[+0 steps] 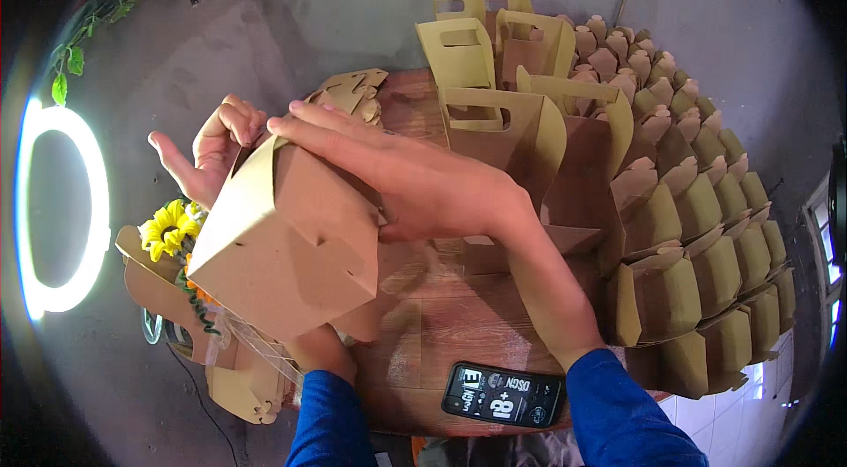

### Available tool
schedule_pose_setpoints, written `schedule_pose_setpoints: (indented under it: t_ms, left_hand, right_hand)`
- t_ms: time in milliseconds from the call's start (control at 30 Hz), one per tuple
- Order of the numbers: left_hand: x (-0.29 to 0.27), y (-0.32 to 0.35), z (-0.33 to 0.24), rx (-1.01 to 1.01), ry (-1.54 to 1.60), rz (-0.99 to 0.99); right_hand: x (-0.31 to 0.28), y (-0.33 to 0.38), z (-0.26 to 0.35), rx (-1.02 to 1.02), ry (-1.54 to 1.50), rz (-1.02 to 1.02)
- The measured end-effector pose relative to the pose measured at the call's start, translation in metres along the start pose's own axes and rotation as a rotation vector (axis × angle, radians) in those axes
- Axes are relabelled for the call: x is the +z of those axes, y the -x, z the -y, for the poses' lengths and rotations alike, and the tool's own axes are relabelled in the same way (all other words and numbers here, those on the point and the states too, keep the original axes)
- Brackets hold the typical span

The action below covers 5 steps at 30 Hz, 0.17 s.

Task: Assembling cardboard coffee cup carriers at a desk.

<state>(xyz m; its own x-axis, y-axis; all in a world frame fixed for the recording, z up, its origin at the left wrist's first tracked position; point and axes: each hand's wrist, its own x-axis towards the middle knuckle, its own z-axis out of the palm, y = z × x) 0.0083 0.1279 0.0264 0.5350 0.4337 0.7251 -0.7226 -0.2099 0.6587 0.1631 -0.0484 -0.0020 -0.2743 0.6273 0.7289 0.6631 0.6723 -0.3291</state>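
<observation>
A brown cardboard box (300, 238) is held up, tilted, above the left part of the table, between my two hands. My left hand (216, 145) reaches up behind it, fingers curled at its upper edge and thumb sticking out to the left. The box hides my left wrist and part of that forearm. My right hand (397, 171) lies across the box's upper right side, its long fingers stretched along the top edge and its thumb against the right side.
Handled cardboard carriers (503, 132) stand on the wooden table (415, 352), beside many rows of small folded boxes (697, 202). Flat cardboard pieces (353, 97) lie at the back. A smartphone (503, 394) rests near the front edge. Yellow flowers (168, 229) and a ring light (62, 211) are left.
</observation>
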Motion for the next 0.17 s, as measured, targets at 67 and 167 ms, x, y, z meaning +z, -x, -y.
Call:
schedule_pose_setpoints:
  t_ms: [67,167]
  left_hand:
    - [0.0046,0.0034,-0.0059,-0.107,0.054,-0.052]
    - [0.0055,0.0038,-0.0113,-0.271,0.174,-0.084]
  right_hand:
    - [0.0025,-0.0036,0.0038,-0.018,0.014,-0.022]
    - [-0.0007,-0.0031,0.0074,0.019,-0.056,-0.023]
